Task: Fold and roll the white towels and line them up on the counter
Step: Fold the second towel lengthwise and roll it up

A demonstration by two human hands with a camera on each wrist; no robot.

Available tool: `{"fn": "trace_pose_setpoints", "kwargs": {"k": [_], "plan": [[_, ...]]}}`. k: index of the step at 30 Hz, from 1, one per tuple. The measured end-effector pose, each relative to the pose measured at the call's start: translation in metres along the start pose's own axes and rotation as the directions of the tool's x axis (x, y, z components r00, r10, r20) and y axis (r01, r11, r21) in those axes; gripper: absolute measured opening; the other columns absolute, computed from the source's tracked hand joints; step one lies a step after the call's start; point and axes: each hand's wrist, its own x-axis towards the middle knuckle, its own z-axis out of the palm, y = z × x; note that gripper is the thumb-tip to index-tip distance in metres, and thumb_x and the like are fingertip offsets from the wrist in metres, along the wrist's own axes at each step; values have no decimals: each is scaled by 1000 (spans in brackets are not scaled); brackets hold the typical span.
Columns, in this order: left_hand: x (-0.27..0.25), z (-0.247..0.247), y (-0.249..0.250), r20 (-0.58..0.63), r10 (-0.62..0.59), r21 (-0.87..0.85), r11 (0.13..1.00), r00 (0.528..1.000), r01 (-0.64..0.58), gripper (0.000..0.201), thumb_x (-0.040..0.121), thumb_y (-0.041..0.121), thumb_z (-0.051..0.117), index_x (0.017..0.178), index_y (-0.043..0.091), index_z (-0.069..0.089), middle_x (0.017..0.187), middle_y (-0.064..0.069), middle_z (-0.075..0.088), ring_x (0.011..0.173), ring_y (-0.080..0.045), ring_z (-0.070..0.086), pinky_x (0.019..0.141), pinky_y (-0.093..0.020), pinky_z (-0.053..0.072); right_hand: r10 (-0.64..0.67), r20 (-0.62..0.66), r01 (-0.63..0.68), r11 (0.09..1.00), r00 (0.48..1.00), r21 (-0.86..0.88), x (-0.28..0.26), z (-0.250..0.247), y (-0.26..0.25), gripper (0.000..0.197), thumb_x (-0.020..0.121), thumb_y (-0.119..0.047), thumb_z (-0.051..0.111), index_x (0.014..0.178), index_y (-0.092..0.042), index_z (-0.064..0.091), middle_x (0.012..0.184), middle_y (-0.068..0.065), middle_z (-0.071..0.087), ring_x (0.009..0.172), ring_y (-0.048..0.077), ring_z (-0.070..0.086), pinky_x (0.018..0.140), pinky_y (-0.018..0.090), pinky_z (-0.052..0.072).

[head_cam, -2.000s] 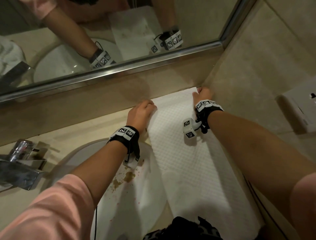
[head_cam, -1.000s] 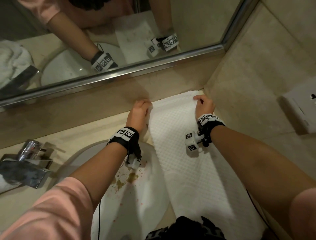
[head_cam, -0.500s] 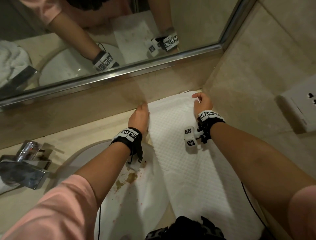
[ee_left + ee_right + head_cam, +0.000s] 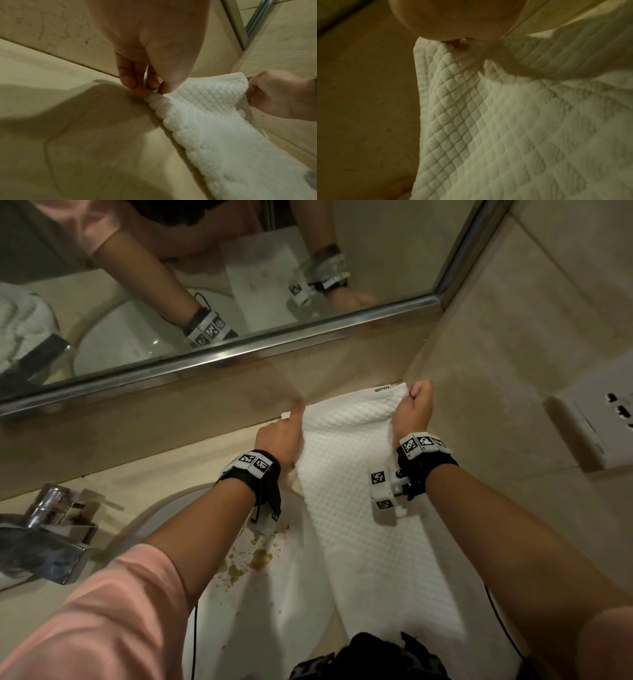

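A white quilted towel (image 4: 363, 525) lies lengthwise on the beige counter (image 4: 178, 470), running from the back wall toward me, its near part over the basin. My left hand (image 4: 279, 436) pinches the far left corner of the towel (image 4: 197, 105) between thumb and fingertips, as the left wrist view shows. My right hand (image 4: 412, 409) grips the far right corner and holds it slightly raised, so the far edge curls up. In the right wrist view the towel (image 4: 488, 121) fills the frame below my palm.
A chrome tap (image 4: 48, 529) stands at the left of the stained white basin (image 4: 250, 587). A mirror (image 4: 205, 278) with a metal frame runs along the back wall. A white wall socket (image 4: 596, 422) sits on the right wall. Another white towel shows in the mirror's left edge.
Both hands have shifted from flattening the towel's far end to pinching its far corners. The far edge now lifts off the counter, most on the right side.
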Motion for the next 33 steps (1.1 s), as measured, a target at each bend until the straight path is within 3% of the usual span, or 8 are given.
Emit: {"fn": "trace_pose_setpoints", "kwargs": {"k": [3, 8, 11, 15, 18, 24, 28, 33], "plan": [[2, -3, 0, -7, -26, -67, 997, 1000, 26, 35, 97, 34, 39, 127, 15, 38, 95, -12, 68, 82, -33, 64, 66, -37, 48, -23, 1, 23, 999, 1000, 27, 1, -2, 4, 40, 65, 14, 28, 68, -26, 25, 65, -10, 29, 58, 7, 27, 56, 24, 25], [-6, -10, -11, -84, -54, -21, 998, 995, 52, 39, 97, 50, 40, 111, 14, 47, 89, -9, 65, 79, -33, 62, 64, -34, 44, 87, 39, -87, 996, 995, -1, 11, 11, 27, 38, 60, 5, 24, 60, -31, 38, 62, -10, 36, 60, 16, 36, 55, 33, 31], [-10, -8, -17, -110, -49, -47, 998, 993, 44, 33, 99, 42, 41, 106, 13, 54, 97, -13, 62, 83, -35, 60, 62, -34, 41, 204, 139, -190, 976, 969, -106, 14, 13, 32, 42, 72, 3, 33, 66, -34, 51, 70, -7, 52, 57, 19, 47, 54, 30, 39], [-10, -7, -16, -147, -87, -245, 968, 985, 49, 27, 98, 29, 48, 108, 6, 58, 108, -18, 52, 87, -37, 57, 65, -37, 43, 307, 221, -285, 950, 926, -126, 22, 16, 32, 27, 81, -8, 47, 74, -29, 62, 80, 4, 61, 61, 19, 53, 58, 27, 43], [-12, -6, -10, -170, -145, -293, 952, 975, 91, 29, 100, 27, 45, 109, 2, 56, 108, -20, 52, 85, -37, 56, 65, -37, 44, 309, 250, -278, 948, 918, -152, 28, 18, 32, 26, 85, -12, 55, 69, -31, 64, 71, 1, 62, 60, 18, 54, 61, 31, 47], [-5, -9, -4, -140, -286, -416, 886, 948, 205, 28, 101, 26, 42, 109, 0, 46, 88, -20, 60, 76, -35, 56, 64, -35, 38, 254, 206, -219, 960, 945, -177, 34, 30, 41, 29, 78, -10, 66, 60, -32, 63, 79, -1, 66, 76, 19, 63, 78, 37, 56], [-6, -6, -3, -183, -345, -474, 851, 921, 225, 22, 99, 26, 46, 105, 5, 47, 82, -14, 60, 71, -30, 56, 62, -35, 42, 303, 145, -271, 940, 942, -205, 37, 38, 38, 28, 80, -11, 65, 61, -29, 56, 70, -10, 58, 75, 19, 62, 79, 36, 56], [-9, 4, -6, -234, -323, -496, 851, 917, 174, 17, 97, 22, 51, 103, 7, 47, 81, -13, 61, 73, -31, 59, 66, -40, 49, 309, 77, -277, 919, 948, -282, 35, 41, 32, 24, 83, -16, 67, 66, -26, 53, 86, -5, 63, 82, 19, 61, 73, 25, 49]]}}
